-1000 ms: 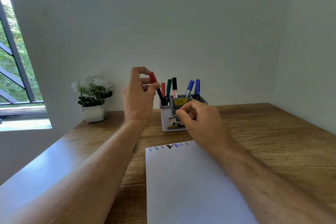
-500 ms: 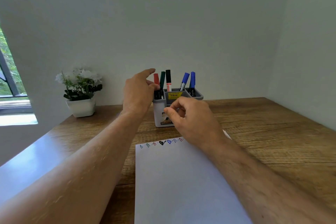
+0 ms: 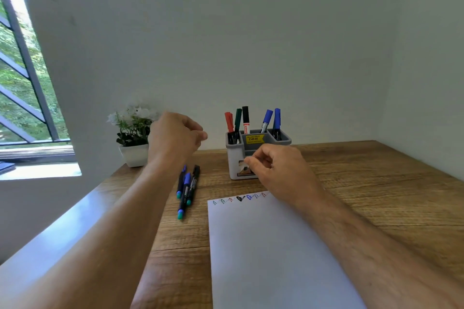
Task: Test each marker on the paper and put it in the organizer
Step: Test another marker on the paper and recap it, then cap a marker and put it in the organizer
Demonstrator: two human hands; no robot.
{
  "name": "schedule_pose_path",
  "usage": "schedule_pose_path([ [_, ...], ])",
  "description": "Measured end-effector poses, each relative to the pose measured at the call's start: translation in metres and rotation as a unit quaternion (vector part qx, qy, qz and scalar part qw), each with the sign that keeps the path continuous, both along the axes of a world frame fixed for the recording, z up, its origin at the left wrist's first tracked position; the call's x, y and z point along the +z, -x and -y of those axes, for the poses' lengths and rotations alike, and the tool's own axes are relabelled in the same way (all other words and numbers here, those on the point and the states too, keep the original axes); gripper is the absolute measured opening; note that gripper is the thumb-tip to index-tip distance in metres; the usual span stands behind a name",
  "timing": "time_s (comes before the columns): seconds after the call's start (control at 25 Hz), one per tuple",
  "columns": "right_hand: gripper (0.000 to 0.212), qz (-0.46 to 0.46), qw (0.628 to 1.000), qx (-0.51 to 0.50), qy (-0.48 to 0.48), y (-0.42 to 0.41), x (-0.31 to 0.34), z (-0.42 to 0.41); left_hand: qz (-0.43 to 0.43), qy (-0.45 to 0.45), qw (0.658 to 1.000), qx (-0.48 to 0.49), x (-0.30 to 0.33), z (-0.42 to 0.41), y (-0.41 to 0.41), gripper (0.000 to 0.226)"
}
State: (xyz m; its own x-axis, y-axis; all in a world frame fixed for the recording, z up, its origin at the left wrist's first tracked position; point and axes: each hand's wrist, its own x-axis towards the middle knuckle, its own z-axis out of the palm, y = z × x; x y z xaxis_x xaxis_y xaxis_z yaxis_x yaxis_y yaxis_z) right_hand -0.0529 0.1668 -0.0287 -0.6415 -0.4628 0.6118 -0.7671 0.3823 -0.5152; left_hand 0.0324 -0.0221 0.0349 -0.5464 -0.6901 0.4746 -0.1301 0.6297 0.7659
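The left hand [image 3: 175, 138], which a second ago held a red marker [image 3: 229, 121] over the organizer [image 3: 253, 155], has let it go into the left compartment and drawn back leftward, empty with loosely curled fingers.

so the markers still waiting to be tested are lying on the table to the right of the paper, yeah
Not quite. The head view shows the loose markers lying on the table to the left of the paper, not the right, just beneath the left hand.
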Motion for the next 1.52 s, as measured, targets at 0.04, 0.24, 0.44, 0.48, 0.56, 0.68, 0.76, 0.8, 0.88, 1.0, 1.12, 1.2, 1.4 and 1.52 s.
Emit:
schedule_pose_path([
  [0.04, 0.02, 0.002, 1.0, 0.002, -0.003, -0.001, 0.0, -0.001, 0.032, 0.016, 0.999, 0.016, -0.003, 0.002, -0.008, 0.012],
  [0.24, 0.021, 0.008, 1.0, 0.005, 0.001, -0.003, 0.001, -0.005, 0.17, 0.032, 0.984, 0.046, -0.017, 0.015, -0.02, 0.016],
  [0.44, 0.021, 0.005, 1.0, 0.009, -0.018, -0.001, 0.002, -0.004, 0.284, 0.058, 0.956, 0.037, -0.028, 0.013, -0.009, 0.035],
  [0.48, 0.021, 0.005, 1.0, 0.01, -0.023, 0.0, 0.001, -0.003, 0.3, 0.064, 0.951, 0.037, -0.03, 0.011, -0.007, 0.04],
  [0.56, 0.022, 0.006, 1.0, 0.014, -0.027, 0.001, 0.0, -0.002, 0.32, 0.066, 0.945, 0.033, -0.033, 0.006, -0.004, 0.046],
  [0.68, 0.022, 0.005, 0.999, 0.019, -0.029, 0.001, 0.0, -0.002, 0.323, 0.067, 0.944, 0.02, -0.036, -0.002, 0.001, 0.044],
  [0.76, 0.022, 0.005, 0.999, 0.022, -0.029, 0.001, 0.0, -0.002, 0.319, 0.072, 0.945, 0.013, -0.037, -0.006, 0.003, 0.042],
  [0.8, 0.022, 0.006, 0.999, 0.023, -0.028, 0.001, 0.0, -0.002, 0.319, 0.076, 0.945, 0.012, -0.038, -0.007, 0.004, 0.043],
  [0.88, 0.022, 0.006, 0.999, 0.024, -0.027, 0.001, 0.0, -0.002, 0.325, 0.089, 0.941, 0.017, -0.04, -0.01, 0.006, 0.045],
  [1.0, 0.022, 0.005, 0.999, 0.025, -0.031, 0.001, 0.0, -0.001, 0.34, 0.11, 0.934, 0.026, -0.042, -0.012, 0.008, 0.047],
  [1.12, 0.022, 0.006, 0.999, 0.026, -0.03, 0.001, 0.0, -0.001, 0.34, 0.123, 0.932, 0.031, -0.043, -0.015, 0.009, 0.042],
  [1.2, 0.022, 0.006, 0.999, 0.025, -0.03, 0.0, 0.0, -0.001, 0.325, 0.116, 0.938, 0.033, -0.043, -0.016, 0.009, 0.035],
  [1.4, 0.021, 0.015, 0.999, 0.024, -0.027, -0.003, 0.002, -0.002, 0.132, 0.069, 0.989, 0.02, -0.036, -0.018, 0.002, 0.037],
  [1.52, 0.019, 0.012, 0.999, 0.024, -0.027, -0.004, 0.002, -0.002, -0.001, 0.045, 0.999, -0.028, -0.03, -0.026, -0.002, 0.044],
])
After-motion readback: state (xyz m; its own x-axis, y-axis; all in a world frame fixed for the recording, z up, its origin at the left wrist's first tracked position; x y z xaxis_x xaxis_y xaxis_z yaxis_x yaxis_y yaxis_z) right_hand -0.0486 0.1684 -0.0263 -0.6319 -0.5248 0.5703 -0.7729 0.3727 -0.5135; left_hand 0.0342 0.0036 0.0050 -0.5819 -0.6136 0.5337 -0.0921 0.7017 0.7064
